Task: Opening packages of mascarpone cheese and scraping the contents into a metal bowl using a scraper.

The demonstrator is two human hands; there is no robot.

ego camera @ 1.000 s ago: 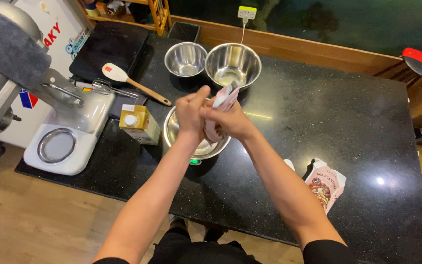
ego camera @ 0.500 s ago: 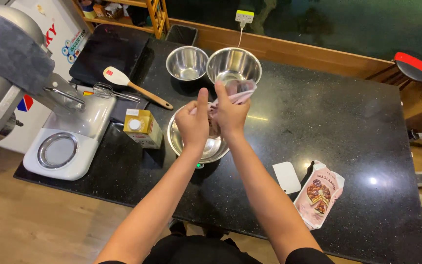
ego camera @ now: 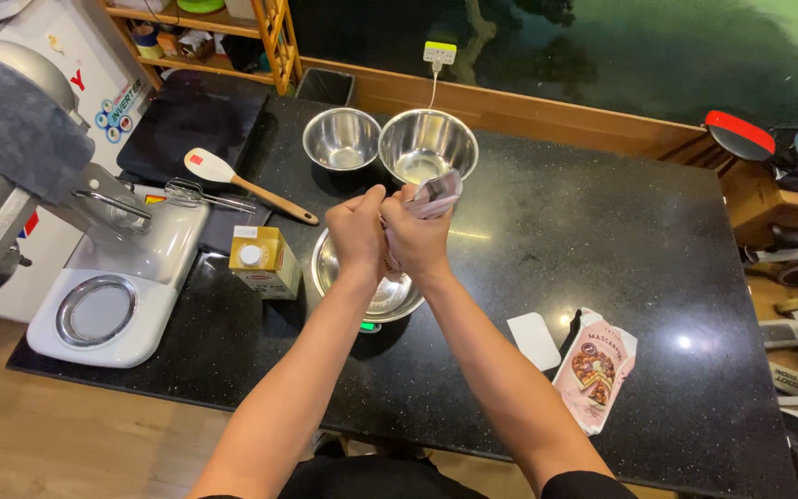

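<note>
My left hand (ego camera: 357, 231) and right hand (ego camera: 417, 242) are ungloved, forearms uncovered to the elbows; I see black short sleeves and a black top below.

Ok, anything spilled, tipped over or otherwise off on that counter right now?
Nothing stands out. Both hands grip a small packet above the steel bowl. The carton stands upright, the pink pouch lies flat near the counter edge, and no spill shows.

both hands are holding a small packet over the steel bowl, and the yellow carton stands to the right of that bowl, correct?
Not quite. The head view shows the yellow carton to the left of the steel bowl. Both the left hand and the right hand do hold the small packet over it.
</note>
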